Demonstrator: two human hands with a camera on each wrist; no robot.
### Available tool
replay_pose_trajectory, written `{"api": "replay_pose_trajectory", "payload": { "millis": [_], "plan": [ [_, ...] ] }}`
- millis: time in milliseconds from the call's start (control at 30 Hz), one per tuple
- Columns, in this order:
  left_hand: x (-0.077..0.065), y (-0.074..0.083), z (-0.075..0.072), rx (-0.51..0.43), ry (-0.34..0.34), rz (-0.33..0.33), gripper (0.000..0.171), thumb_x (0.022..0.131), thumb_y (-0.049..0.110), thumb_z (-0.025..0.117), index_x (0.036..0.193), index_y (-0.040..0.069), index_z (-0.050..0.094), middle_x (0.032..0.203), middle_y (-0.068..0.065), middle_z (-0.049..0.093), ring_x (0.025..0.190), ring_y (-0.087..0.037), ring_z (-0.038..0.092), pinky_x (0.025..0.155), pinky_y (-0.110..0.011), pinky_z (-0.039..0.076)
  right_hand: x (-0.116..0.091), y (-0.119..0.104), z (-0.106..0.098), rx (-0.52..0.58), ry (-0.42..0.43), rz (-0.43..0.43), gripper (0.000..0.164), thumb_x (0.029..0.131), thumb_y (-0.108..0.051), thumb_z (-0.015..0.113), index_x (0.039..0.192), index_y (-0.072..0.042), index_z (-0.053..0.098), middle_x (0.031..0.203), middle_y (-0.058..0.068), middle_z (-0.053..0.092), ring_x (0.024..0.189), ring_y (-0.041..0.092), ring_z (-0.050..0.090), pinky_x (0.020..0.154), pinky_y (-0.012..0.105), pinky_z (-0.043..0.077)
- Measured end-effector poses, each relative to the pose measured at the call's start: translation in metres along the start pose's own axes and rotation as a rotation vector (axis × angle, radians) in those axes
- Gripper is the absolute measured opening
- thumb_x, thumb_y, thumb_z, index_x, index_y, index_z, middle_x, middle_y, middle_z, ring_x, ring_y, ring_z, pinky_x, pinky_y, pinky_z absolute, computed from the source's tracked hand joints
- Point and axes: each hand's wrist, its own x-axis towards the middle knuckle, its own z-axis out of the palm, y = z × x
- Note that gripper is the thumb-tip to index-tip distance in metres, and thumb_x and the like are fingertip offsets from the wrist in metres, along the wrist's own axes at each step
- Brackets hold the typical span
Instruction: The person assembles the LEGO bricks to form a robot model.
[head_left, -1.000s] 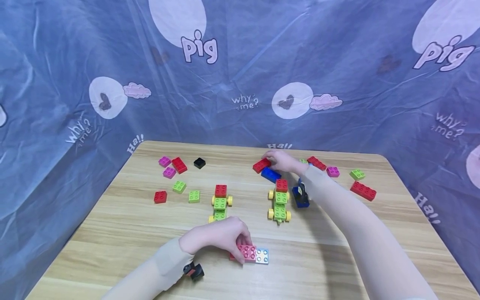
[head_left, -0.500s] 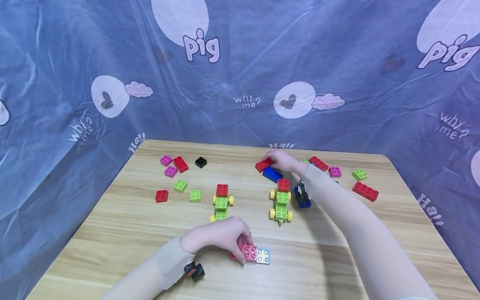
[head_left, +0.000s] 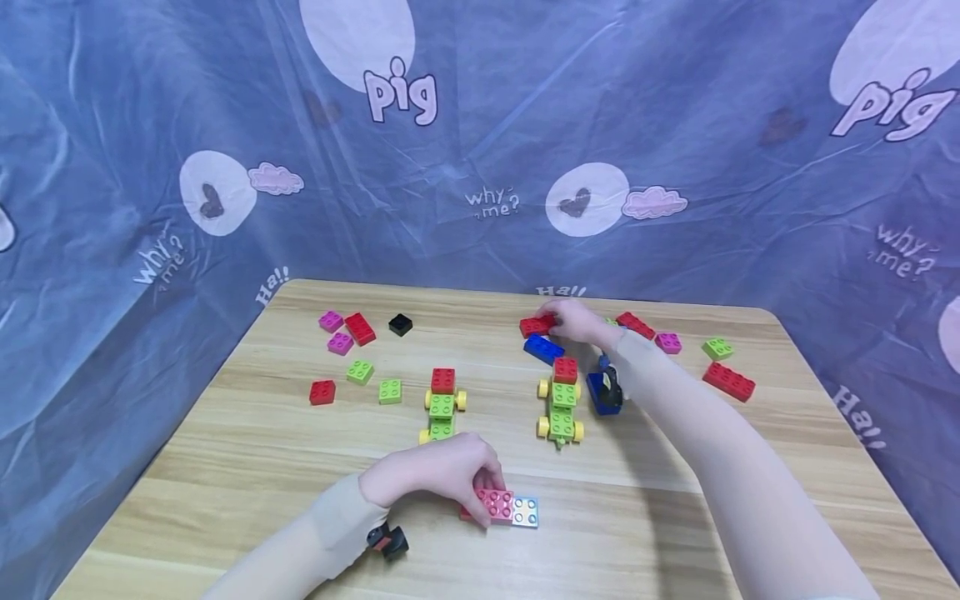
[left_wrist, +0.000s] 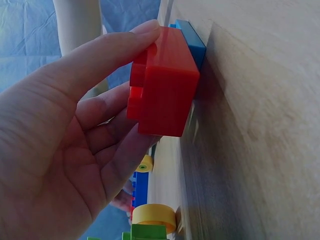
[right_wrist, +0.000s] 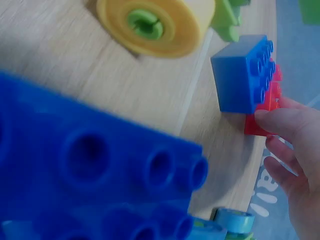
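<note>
On the near part of the wooden table [head_left: 585, 554], we saw the left hand [head_left: 450, 468] pinching the near red block [head_left: 496, 505] between thumb and fingers. A light-blue piece [head_left: 526, 512] sat at that block's right end; we could not tell whether the two were joined. Toward the table's far edge, we found the right hand [head_left: 573, 322] gripping the right end of the far red block [head_left: 536, 326], which lay just beyond a blue block [head_left: 543, 348]. Between the two hands, we noted a wheeled green model [head_left: 562, 408]; a second wheeled model [head_left: 442, 406] stood just past the left hand, which partly hid it.
</note>
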Motion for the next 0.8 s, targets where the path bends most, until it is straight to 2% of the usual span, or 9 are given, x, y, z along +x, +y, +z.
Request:
{"api": "replay_pose_trajectory", "payload": {
  "millis": [267,433,567,800],
  "plan": [
    [0.0003,-0.0016,0.0004,-0.006,-0.001,0.003,0.035,0.066,0.027,0.088,0.096,0.015,0.075,0.076,0.016,0.062,0.067,0.005,0.054,0.063,-0.011,0.046,-0.0064,0.002,-0.0038,0.02,-0.028,0.086,0.034,0.083,0.004,0.067,0.118,0.006,0.063,0.115,0.021,0.065,0.105,0.034,0.061,0.095,0.048,0.049],
    [0.0001,-0.0016,0.0007,-0.004,-0.004,-0.001,0.035,0.066,0.028,0.088,0.096,0.015,0.075,0.076,0.016,0.062,0.067,0.005,0.053,0.063,-0.011,0.046,-0.0049,0.0013,-0.0036,0.055,-0.047,0.157,0.044,0.084,0.0,0.07,0.126,0.005,0.057,0.124,0.023,0.06,0.116,0.038,0.057,0.1,0.05,0.045],
    [0.0004,-0.0024,0.0012,0.004,-0.001,0.001,0.035,0.066,0.029,0.088,0.096,0.015,0.075,0.076,0.017,0.062,0.066,0.005,0.053,0.063,-0.011,0.046,-0.0029,-0.0003,-0.0031,0.055,-0.052,0.136,0.049,0.084,-0.002,0.07,0.13,0.005,0.053,0.129,0.024,0.057,0.12,0.04,0.054,0.102,0.051,0.043],
    [0.0005,-0.0026,0.0013,0.001,0.008,0.012,0.035,0.066,0.028,0.088,0.095,0.015,0.075,0.075,0.017,0.062,0.065,0.005,0.053,0.062,-0.011,0.046,0.0005,-0.0035,0.0006,-0.026,-0.089,0.091,0.048,0.087,-0.008,0.069,0.131,0.003,0.055,0.13,0.022,0.058,0.12,0.037,0.055,0.103,0.049,0.044]
  ]
}}
